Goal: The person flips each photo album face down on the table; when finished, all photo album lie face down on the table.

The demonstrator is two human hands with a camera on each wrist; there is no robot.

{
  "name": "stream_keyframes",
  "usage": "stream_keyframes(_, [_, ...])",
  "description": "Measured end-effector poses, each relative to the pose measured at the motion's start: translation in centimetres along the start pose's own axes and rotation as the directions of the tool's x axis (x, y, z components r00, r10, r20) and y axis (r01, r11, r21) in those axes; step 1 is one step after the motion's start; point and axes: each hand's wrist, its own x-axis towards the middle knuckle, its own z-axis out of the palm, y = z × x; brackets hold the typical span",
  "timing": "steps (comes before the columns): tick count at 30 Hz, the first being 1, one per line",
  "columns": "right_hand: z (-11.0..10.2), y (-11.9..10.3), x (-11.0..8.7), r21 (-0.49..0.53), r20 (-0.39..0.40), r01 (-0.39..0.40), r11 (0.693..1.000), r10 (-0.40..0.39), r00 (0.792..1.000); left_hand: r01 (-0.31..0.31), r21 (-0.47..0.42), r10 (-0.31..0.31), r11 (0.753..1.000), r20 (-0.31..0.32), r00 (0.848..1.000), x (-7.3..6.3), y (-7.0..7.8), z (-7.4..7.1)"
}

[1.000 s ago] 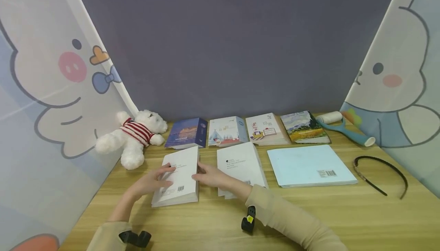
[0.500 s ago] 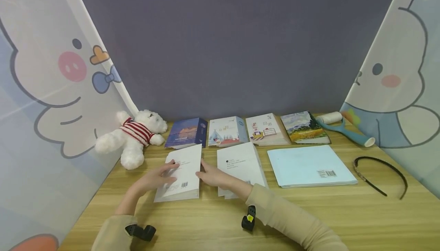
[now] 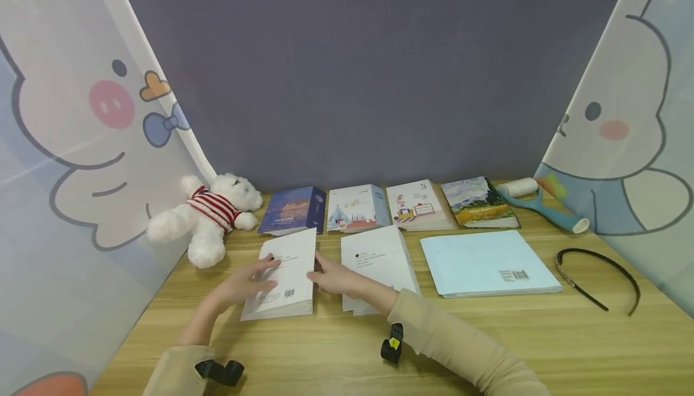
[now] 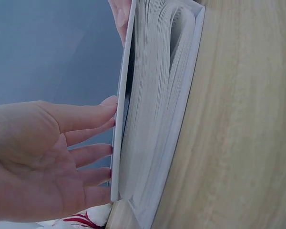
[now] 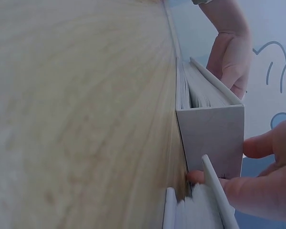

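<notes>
A thick white photo album point(image 3: 297, 261) lies at the left middle of the table, its back cover with a barcode facing up. My left hand point(image 3: 238, 286) lays spread, straight fingers along the cover's left part. The left wrist view shows those fingertips point(image 4: 108, 114) against the cover, with many pages point(image 4: 150, 95) fanned between the boards. From the other side, my right hand point(image 3: 335, 276) touches the spine point(image 5: 212, 133); its thumb is at the spine's upper edge and a fingertip is low by the table. A second white album point(image 3: 374, 257) lies just right of that hand.
Along the back stand a blue album point(image 3: 287, 209), two illustrated albums point(image 3: 355, 209) and a landscape-covered book point(image 3: 477, 203). A plush bear point(image 3: 217, 215) is at left. Rightward are a pale blue folder point(image 3: 477, 257), a lint roller point(image 3: 542, 203) and a headband point(image 3: 596, 254).
The white photo album has shifted slightly away and to the right, its near edge now farther from me. My left hand moved forward along with it; my right hand has barely moved.
</notes>
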Motion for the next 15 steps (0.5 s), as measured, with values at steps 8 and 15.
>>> stream_keyframes(8, [-0.8, 0.0, 0.0, -0.036, -0.033, 0.052, 0.998, -0.053, 0.998, 0.002, 0.028, -0.001, 1.0, -0.036, 0.999, 0.1, 0.4, 0.1])
stream_keyframes(15, [-3.1, -0.7, -1.0, -0.039, -0.048, 0.096, 0.995, -0.098, 0.994, -0.027, 0.08, 0.04, 0.996, -0.162, 0.986, 0.0, 0.7, -0.4])
